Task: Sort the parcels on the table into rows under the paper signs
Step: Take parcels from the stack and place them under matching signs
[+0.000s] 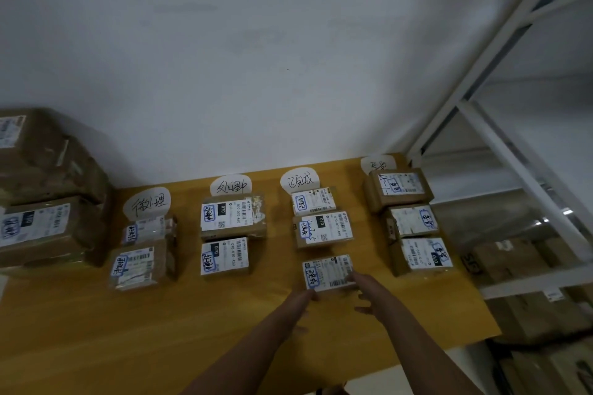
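The wooden table (96, 330) is mostly sorted. At its far left a stack of large parcels (48, 189) sits beside the first sign, in no row, and looks like the work left. Four paper signs (230, 185) line the back edge: two parcels lie under the first, two under the second and three under the fourth (414, 221). Under the third sign, the small parcel (328, 272) lies on the table as third in its row. The left hand (300, 300) touches its near-left corner and the right hand (369, 290) its right edge, fingers stretched out, neither plainly curled round it.
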